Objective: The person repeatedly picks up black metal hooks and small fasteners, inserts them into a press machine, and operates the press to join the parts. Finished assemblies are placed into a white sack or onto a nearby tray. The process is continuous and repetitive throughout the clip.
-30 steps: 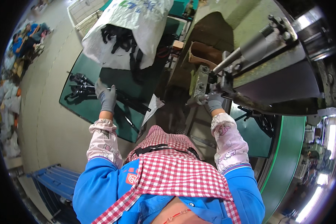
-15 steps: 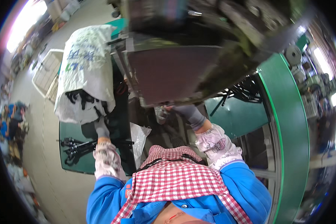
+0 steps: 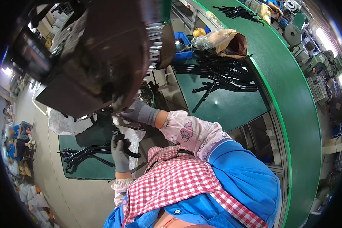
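Note:
My left hand [image 3: 120,154], in a grey glove, is closed around a black curved metal part [image 3: 126,146] held just above the green table [image 3: 88,169] on my left. My right hand [image 3: 137,112], also gloved in grey, reaches up under the big dark machine [image 3: 95,57] and rests against its underside; whether it grips anything there is hidden. More black metal parts [image 3: 79,155] lie on the left table beside my left hand.
A pile of long black metal rods [image 3: 220,74] lies on the green table to the right. Behind it are a brown paper bag [image 3: 231,40] and a blue bin [image 3: 184,45]. A curved green conveyor [image 3: 292,106] runs along the right.
The view has swung to the right, so the machine now fills the upper left. My left hand has come in closer with a black part in it; my right hand stays under the machine.

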The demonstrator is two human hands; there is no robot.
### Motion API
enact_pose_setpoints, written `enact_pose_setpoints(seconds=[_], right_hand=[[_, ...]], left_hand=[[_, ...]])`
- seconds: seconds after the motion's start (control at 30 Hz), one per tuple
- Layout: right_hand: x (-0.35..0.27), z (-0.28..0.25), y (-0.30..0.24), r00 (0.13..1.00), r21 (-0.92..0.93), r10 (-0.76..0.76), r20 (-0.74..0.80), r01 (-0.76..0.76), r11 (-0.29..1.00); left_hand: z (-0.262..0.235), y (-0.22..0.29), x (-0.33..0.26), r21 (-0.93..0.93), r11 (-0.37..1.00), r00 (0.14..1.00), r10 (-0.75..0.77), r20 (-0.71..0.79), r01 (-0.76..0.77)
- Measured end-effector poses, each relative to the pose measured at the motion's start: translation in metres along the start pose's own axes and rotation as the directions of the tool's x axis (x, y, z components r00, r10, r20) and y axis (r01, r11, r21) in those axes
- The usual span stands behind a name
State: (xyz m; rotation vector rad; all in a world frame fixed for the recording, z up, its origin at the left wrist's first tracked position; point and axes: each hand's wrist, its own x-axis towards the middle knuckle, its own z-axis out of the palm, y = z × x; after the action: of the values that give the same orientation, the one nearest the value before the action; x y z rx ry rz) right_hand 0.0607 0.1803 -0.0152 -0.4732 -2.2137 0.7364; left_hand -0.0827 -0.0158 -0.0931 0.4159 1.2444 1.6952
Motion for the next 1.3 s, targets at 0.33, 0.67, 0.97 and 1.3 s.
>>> enact_pose_setpoints(seconds=[0.33, 0.67, 0.97, 1.3], right_hand=[[-0.122, -0.149, 0.204, 0.746, 0.125, 0.634, -0.205, -0.623, 0.773], [-0.149, -0.323, 0.365, 0.490, -0.697, 0.765, -0.417, -0.713, 0.077], [-0.124, -0.356, 0.411, 0.434, -0.738, 0.844, -0.314, -0.671, 0.070], [-0.135, -0.355, 0.420, 0.436, -0.794, 0.877, -0.201, -0.597, 0.115]], left_hand=[[0.086, -0.034, -0.104, 0.370, 0.901, 0.955, -0.281, 0.094, 0.228], [0.139, -0.069, -0.127, 0.591, 0.682, 0.850, -0.527, -0.010, 0.430], [0.154, -0.078, -0.132, 0.564, 0.626, 0.803, -0.585, -0.119, 0.539], [0.186, -0.081, -0.124, 0.505, 0.594, 0.746, -0.644, -0.169, 0.627]])
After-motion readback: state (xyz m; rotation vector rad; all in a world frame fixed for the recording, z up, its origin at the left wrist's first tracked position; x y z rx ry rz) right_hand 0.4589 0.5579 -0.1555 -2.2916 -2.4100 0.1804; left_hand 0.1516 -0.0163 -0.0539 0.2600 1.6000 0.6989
